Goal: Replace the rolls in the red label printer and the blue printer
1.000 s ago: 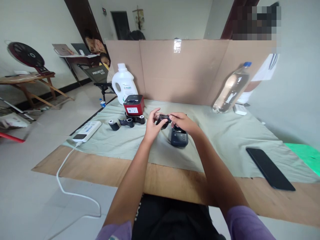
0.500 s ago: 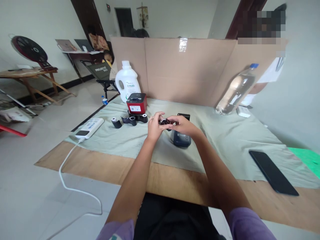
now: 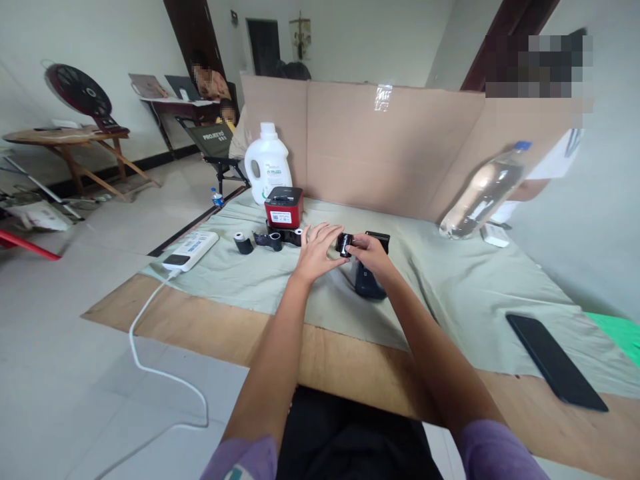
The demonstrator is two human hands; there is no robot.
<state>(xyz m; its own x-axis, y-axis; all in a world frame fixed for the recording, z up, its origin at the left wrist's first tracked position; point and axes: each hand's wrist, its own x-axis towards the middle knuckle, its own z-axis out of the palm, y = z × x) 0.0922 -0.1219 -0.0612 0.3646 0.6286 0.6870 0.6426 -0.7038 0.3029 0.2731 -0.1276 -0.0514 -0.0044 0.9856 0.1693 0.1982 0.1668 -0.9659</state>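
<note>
A small glossy black roll (image 3: 344, 245) is pinched in my right hand (image 3: 369, 252), above the cloth. My left hand (image 3: 319, 250) is just left of the roll, its fingers stretched apart; whether its fingertips touch the roll I cannot tell. Partly hidden behind my right hand and wrist stands a dark blue device like a small label printer (image 3: 369, 283), with a black flap-like part (image 3: 378, 239) showing behind it. To the left of my hands lie several black rolls with white ends, among them an upright roll (image 3: 243, 243) and a partly unwound roll (image 3: 269, 241).
Behind the rolls stand a red box-shaped device (image 3: 284, 207) and a white detergent jug (image 3: 269, 163). A white power bank (image 3: 191, 251) with a cable lies left, a black phone (image 3: 556, 360) right. A large clear bottle (image 3: 483, 193) leans against the cardboard screen (image 3: 380, 147). People sit farther back.
My left hand has opened, its fingers spreading away from the roll. The roll now shows clearly in my right hand. The whole view has shifted slightly.
</note>
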